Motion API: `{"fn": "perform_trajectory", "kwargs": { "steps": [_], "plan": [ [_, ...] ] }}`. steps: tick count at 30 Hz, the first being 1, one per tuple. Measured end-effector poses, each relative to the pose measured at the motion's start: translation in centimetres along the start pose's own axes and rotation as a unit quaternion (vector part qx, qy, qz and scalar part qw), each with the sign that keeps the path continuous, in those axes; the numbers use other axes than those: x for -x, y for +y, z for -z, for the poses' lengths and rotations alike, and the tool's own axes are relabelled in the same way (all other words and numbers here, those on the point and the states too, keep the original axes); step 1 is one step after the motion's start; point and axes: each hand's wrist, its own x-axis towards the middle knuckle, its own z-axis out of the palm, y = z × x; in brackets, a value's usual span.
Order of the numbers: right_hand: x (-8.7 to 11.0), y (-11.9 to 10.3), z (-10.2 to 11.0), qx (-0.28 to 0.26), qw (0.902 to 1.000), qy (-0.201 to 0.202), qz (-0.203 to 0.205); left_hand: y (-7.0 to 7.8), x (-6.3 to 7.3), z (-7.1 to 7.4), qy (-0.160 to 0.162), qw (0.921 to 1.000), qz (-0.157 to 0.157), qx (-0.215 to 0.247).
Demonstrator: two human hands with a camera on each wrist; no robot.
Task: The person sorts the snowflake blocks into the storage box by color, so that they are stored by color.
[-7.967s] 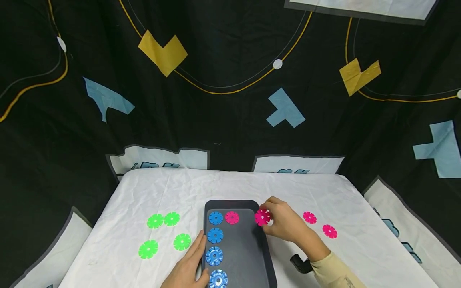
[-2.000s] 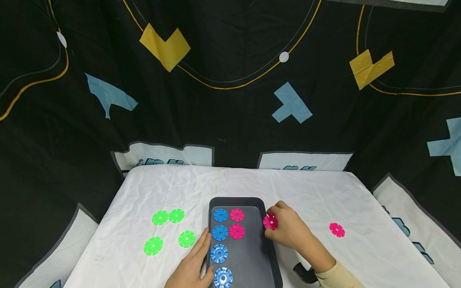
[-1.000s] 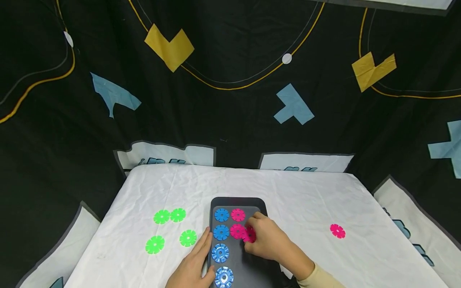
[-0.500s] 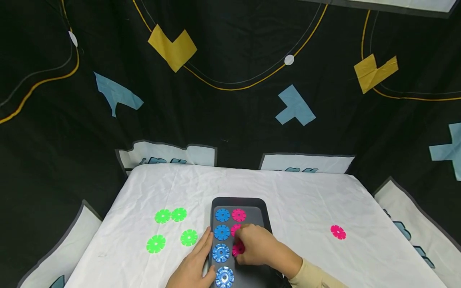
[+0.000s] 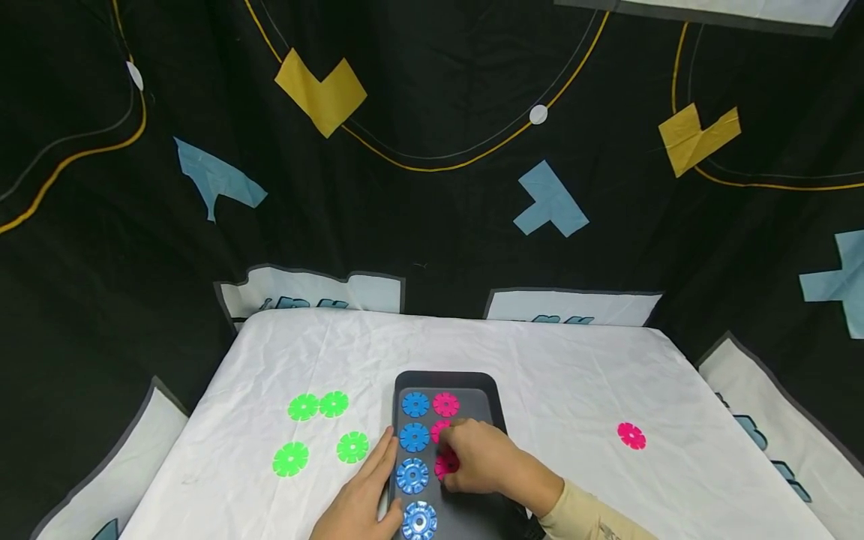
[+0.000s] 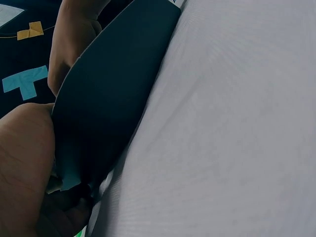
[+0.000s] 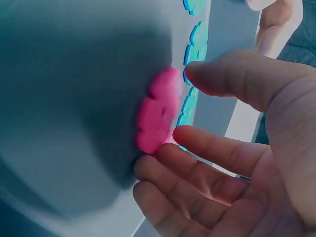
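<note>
In the head view my left hand [image 5: 361,487] lies with straight fingers along the left wall of a dark grey tray [image 5: 482,517], thumb near the rim. My right hand [image 5: 482,454] reaches into the tray. Its thumb and fingertips hold a pink notched disc [image 7: 160,111] at the edges, close over the tray floor and beside the third blue disc [image 5: 412,476]. Another pink disc [image 5: 445,404] lies at the tray's far end; the one below it [image 5: 439,430] is partly hidden by my right hand. Several blue discs form a column along the left side.
Several green notched discs [image 5: 290,459] lie on the white cloth [image 5: 553,375] left of the tray. One pink disc [image 5: 631,436] lies to the right. A black curtain [image 5: 432,225] with tape shapes hangs behind the table.
A second pink disc has been laid in the tray. My right hand has carried another from the tray's right edge to beside the third blue disc. My left hand keeps its place.
</note>
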Motion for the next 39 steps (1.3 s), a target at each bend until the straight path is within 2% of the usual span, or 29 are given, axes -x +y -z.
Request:
{"fn": "perform_trajectory", "kwargs": {
  "steps": [7,12,16,20,27,33,39],
  "plan": [
    [0.9,0.9,0.9,-0.025,0.9994,0.021,-0.007,-0.2,-0.1,-0.1,0.001,1.0000,-0.003,0.001],
    [2.0,2.1,1.8,-0.065,0.9965,0.053,-0.004,-0.4,0.1,-0.3,0.023,0.9996,-0.017,-0.001],
    [2.9,3.2,2.2,-0.093,0.9925,0.078,-0.016,-0.5,0.0,-0.4,0.041,0.9987,-0.029,-0.007],
    [3.8,4.4,2.4,-0.100,0.9889,0.105,-0.034,-0.5,0.0,-0.5,0.049,0.9980,-0.038,-0.007],
    [5.8,7.0,2.5,-0.115,0.9785,0.141,-0.097,-0.7,-0.1,-0.7,0.053,0.9972,-0.052,0.000],
    [7.7,9.7,2.3,-0.144,0.9628,0.170,-0.153,-0.6,-0.1,-0.8,0.057,0.9970,-0.052,0.001],
    [9.6,12.6,2.1,-0.143,0.9475,0.192,-0.212,-0.7,-0.1,-0.9,0.062,0.9966,-0.054,-0.004]
  ]
}}
